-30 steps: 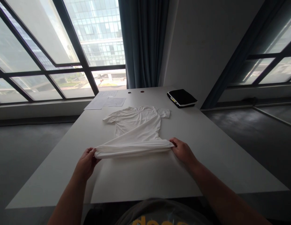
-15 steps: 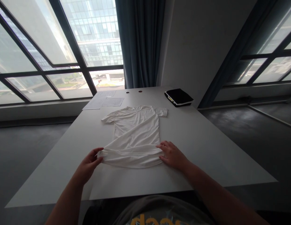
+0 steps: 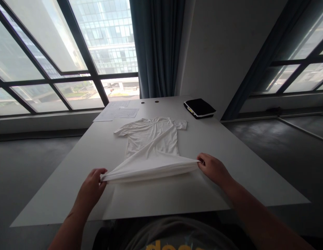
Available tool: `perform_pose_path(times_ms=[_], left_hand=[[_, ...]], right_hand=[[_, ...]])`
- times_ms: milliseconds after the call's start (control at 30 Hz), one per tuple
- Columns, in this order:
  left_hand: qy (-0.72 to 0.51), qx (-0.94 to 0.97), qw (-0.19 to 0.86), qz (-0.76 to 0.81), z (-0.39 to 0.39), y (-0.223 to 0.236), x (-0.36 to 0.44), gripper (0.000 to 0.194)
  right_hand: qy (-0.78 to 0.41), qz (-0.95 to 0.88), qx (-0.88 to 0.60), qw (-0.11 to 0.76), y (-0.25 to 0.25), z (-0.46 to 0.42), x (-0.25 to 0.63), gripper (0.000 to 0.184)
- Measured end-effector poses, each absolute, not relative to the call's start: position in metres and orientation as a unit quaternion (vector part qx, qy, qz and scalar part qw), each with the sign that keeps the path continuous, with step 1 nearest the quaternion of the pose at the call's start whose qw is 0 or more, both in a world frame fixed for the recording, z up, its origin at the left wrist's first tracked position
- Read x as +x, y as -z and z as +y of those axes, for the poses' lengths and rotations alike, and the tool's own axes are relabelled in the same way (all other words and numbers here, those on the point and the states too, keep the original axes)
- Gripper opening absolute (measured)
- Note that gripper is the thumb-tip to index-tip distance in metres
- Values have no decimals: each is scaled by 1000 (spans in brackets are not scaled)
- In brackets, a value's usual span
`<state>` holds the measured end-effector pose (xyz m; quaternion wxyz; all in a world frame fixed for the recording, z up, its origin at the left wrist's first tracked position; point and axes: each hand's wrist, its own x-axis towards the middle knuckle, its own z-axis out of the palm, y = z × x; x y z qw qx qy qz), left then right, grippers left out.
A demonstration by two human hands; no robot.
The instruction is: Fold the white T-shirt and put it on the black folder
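T-shirt (image 3: 151, 139) of creased white cloth, short-sleeved, is lying on the smooth white table (image 3: 62, 189), its near hem stretching from the bare left hand (image 3: 91, 184), whose thumb and fingers are pinching one corner, across to the bare right hand (image 3: 214, 169), whose fingertips are pressing together on the other!

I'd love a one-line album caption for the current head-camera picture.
Left hand and right hand hold a white T-shirt taut by its lower end over a white table.
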<state>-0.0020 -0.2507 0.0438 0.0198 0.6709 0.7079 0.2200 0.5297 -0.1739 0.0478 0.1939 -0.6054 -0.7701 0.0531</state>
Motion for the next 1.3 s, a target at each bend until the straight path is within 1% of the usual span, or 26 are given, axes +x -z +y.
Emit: perform_pose_path(times_ms=[133,200,267,333,467,500,567,600,667,700,767,867,1000,1100,1133,1200,1300], left_hand=[[-195,771,44,605,-258,-55,1,26],[-177,784,63,591,-262,-56,2,26],[-151,791,83,587,-265,-52,2,29],[-119,798,104,581,-268,-45,2,41],[-76,803,151,572,-275,-31,4,76],[-70,803,159,570,-277,-29,4,80],[-61,804,172,566,-279,-29,4,76],[-59,805,177,563,-281,-31,3,68],[-59,808,184,557,-283,-37,2,48],[-58,809,186,554,-283,-42,2,39],[-55,809,185,556,-281,-51,3,29],[-66,804,167,567,-269,-59,10,31],[-128,793,126,583,-230,-53,32,36],[-126,786,104,597,-183,-40,56,35],[-119,780,93,607,-165,-36,66,36],[-108,769,68,627,-127,-27,86,37],[-96,757,63,643,-72,-15,113,49]], right_hand=[[-80,-824,-531,184,-58,-193,548,8],[-89,-834,-515,177,-58,-202,556,7],[-110,-836,-511,166,-54,-211,563,10],[-141,-843,-498,145,-49,-217,569,15],[-188,-853,-475,107,-39,-227,575,20],[-197,-857,-466,100,-38,-228,574,20],[-224,-866,-440,80,-38,-230,573,17],[-238,-871,-425,67,-40,-230,572,14],[-257,-879,-399,47,-44,-229,570,8],[-261,-880,-393,46,-47,-228,570,8],[-255,-882,-391,61,-51,-224,568,17],[-224,-881,-402,107,-51,-212,562,23],[-172,-886,-397,165,-36,-179,539,18],[-131,-880,-412,199,-19,-137,509,16],[-115,-872,-428,207,-13,-121,497,19],[-88,-854,-471,204,-3,-89,474,32],[-65,-832,-527,161,8,-46,445,48]])
